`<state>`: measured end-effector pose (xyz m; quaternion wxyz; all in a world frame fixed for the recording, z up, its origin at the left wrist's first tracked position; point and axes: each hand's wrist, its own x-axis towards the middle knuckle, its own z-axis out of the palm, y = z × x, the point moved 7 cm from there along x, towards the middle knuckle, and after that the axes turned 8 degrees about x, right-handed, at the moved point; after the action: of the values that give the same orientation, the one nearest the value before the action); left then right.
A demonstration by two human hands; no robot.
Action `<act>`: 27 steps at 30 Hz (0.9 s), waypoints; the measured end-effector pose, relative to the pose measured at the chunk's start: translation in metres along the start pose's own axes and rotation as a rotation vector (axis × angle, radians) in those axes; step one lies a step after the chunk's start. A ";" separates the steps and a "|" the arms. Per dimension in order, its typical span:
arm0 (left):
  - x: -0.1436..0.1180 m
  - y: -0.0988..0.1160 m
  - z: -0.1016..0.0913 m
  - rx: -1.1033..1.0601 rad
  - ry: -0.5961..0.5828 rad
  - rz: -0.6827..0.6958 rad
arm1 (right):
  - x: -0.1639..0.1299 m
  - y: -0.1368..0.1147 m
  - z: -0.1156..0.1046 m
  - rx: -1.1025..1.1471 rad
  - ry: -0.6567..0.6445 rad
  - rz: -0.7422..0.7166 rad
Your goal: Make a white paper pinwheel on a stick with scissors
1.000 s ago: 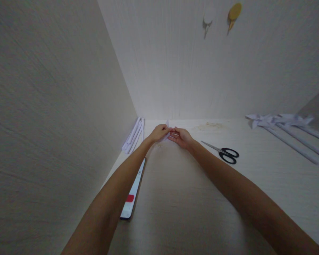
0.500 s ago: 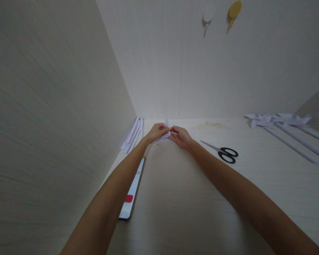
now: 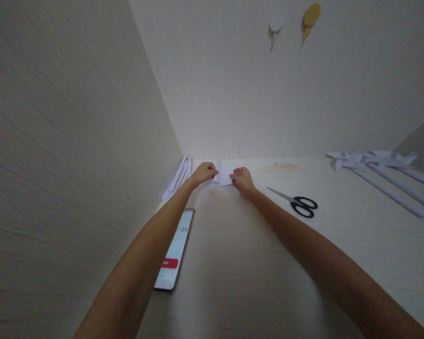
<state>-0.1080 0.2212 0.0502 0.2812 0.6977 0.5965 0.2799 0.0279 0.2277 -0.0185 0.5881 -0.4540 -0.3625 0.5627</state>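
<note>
Between my two hands is a small white sheet of paper (image 3: 226, 176) with a crease running down its left part. My left hand (image 3: 205, 173) pinches the left edge of it. The right edge is gripped between the thumb and fingers of my right hand (image 3: 243, 180). Scissors (image 3: 298, 203) with black handles lie to the right of my right hand, blades pointing left toward it. Beyond my left hand, near the side wall, rests a bundle of white rolled paper sticks (image 3: 178, 178).
A phone (image 3: 173, 254) with a lit screen lies partly under my left forearm. Several paper pinwheels on rolled sticks (image 3: 385, 181) lie at the far right. Walls rise at the back and left. A white hook (image 3: 277, 21) and a yellow hook (image 3: 311, 16) are on the back wall.
My hands have drawn apart, the left going left and the right slightly right. The paper, folded to a pointed shape before, now lies flatter and spread between them.
</note>
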 end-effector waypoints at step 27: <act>-0.126 0.104 0.028 -0.625 -0.132 0.059 | -0.135 -0.077 -0.094 -0.111 -0.239 0.097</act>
<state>-0.0335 0.0817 0.0998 0.5117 0.6111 0.4415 0.4120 0.1272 0.0859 0.0346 0.4869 -0.4325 -0.4383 0.6195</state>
